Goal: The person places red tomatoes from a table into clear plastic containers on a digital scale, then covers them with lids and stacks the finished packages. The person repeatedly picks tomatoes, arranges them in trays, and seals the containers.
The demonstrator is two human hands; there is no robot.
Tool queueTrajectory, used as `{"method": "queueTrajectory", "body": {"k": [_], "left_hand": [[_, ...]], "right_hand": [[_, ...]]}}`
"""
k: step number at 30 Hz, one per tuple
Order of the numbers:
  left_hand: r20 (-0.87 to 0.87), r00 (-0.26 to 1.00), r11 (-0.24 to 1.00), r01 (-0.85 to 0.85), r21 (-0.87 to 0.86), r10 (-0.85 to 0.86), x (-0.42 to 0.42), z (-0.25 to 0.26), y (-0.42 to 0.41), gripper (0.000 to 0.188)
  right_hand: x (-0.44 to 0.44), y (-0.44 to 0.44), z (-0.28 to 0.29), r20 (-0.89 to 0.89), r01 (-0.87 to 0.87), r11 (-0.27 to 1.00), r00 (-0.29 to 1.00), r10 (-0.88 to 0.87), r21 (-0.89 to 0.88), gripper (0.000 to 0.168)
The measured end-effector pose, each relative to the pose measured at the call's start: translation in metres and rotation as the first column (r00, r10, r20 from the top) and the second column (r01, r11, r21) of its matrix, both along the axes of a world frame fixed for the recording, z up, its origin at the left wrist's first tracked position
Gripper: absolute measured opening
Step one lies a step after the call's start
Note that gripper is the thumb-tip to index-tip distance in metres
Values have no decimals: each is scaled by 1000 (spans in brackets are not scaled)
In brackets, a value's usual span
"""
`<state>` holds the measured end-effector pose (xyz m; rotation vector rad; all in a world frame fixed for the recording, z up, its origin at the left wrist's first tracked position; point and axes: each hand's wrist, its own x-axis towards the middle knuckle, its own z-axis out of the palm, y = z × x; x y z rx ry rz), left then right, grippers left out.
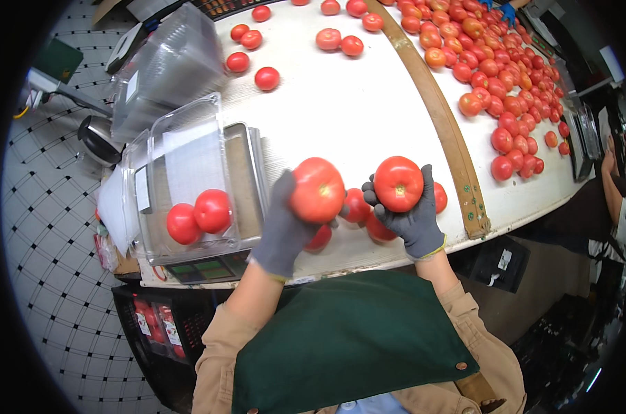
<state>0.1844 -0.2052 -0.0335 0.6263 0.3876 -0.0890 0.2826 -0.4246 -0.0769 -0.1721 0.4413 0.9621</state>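
My left hand (pixel 284 230), in a grey glove, holds a large tomato (pixel 318 189) above the white table. In my right hand (pixel 414 222), also gloved, another tomato (pixel 399 183) rests on the palm with its stem scar facing me. Several tomatoes lie on the table under and between my hands, one of them a red tomato (pixel 357 205) partly covered. Left of my left hand, an open clear plastic clamshell (pixel 157 178) sits on a weighing scale (pixel 209 269). Two tomatoes (pixel 199 217) lie in its near part, and a white pad lines it.
Stacked clear clamshells (pixel 170 62) stand at the back left. A brown divider strip (pixel 432 103) crosses the white table (pixel 365 108); beyond it spreads a heap of tomatoes (pixel 494 67). Another person's blue-gloved hand (pixel 508 14) is at the far right. A black crate (pixel 189 310) with packed tomatoes stands below left.
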Motion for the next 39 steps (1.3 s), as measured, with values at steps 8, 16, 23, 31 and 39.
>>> {"method": "queueTrajectory", "body": {"k": [8,16,23,31,39], "left_hand": [[92,983,-427,-15,904,160,-53,65,145,64],[-120,992,-667,106,737,25,-66,34,204,39],[12,1000,-556,3,831,23,-84,64,242,39],[-408,913,-786,244,568,-12,-47,50,206,69],[-192,981,-752,148,642,28,-74,41,211,59]], "right_hand": [[9,18,5,695,464,528,573,433,-711,60],[-24,-12,-27,429,814,165,112,896,-557,62],[-71,-7,-56,280,841,-11,193,941,-541,76],[-53,157,72,732,710,544,-59,679,-447,66],[-29,277,72,266,604,776,-730,630,-182,54]]}}
